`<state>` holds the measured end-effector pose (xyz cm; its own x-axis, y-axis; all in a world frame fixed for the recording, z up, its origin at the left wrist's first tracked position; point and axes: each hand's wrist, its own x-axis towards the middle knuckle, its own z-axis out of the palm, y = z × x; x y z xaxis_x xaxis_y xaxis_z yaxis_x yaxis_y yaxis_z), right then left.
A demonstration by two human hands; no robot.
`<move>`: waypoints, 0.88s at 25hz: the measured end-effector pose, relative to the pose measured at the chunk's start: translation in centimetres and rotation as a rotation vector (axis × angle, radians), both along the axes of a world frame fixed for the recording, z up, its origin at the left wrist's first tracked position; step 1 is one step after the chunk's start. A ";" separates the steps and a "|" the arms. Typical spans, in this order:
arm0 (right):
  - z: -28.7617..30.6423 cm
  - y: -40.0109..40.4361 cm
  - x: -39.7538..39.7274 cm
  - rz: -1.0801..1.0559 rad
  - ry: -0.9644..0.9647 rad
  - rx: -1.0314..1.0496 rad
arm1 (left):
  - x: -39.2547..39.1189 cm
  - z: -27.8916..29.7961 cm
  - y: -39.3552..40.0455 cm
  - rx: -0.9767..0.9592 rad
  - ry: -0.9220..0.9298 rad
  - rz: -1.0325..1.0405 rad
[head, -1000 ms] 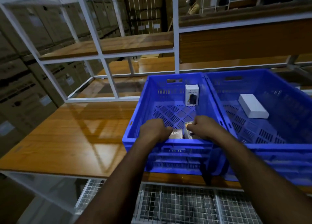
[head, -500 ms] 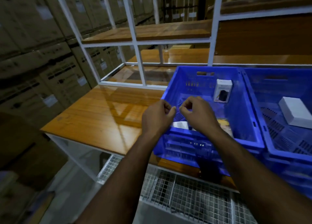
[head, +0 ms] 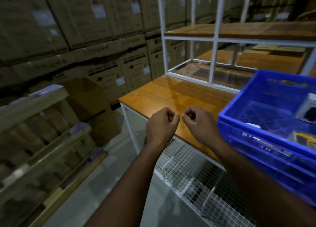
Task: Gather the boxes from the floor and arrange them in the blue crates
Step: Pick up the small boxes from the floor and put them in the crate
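Observation:
A blue crate [head: 242,107] sits on the wooden tabletop [head: 171,93] at the right edge of the view. Inside it stands a small white box with a dark picture [head: 307,109], and flatter boxes [head: 301,137] lie near its front wall. My left hand [head: 160,124] and my right hand [head: 198,122] hover side by side over the table's front edge, left of the crate. Both have their fingers curled in, and nothing shows in either. No box on the floor is in view.
A white metal shelf frame [head: 215,38] rises at the back of the table. A wire mesh shelf [head: 196,179] lies below the tabletop. Stacked cardboard cartons [head: 85,38] line the left wall, with an open carton [head: 90,98] and a wooden pallet rack [head: 42,141] beside the aisle floor [head: 109,167].
Both hands have come up out of the blue crate without the boxes they were touching. The view has swung left, so the crate has slid to the right edge.

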<state>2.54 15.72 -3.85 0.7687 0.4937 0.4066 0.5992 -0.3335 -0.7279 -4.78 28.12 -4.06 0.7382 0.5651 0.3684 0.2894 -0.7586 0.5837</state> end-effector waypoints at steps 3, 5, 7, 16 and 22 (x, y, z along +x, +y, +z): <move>-1.8 4.4 -5.4 0.156 0.005 -0.117 | -7.2 -1.5 3.7 -0.019 0.040 0.112; -3.1 7.2 -9.7 0.210 -0.003 -0.182 | -12.6 -3.0 6.1 -0.045 0.059 0.211; -4.4 10.0 -14.4 0.249 -0.002 -0.248 | -18.1 -4.7 8.4 -0.084 0.097 0.314; -8.7 20.0 -32.8 0.651 0.007 -0.417 | -40.1 -8.9 13.0 -0.255 0.197 0.731; -11.1 24.1 -43.1 1.076 -0.081 -0.458 | -51.0 -10.6 11.3 -0.375 0.138 1.114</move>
<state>-40.52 39.86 -14.92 -0.1548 0.9867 0.0505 0.7709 0.1526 -0.6184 -55.81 39.44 -14.64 -0.2096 0.9778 -0.0021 0.7607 0.1644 0.6279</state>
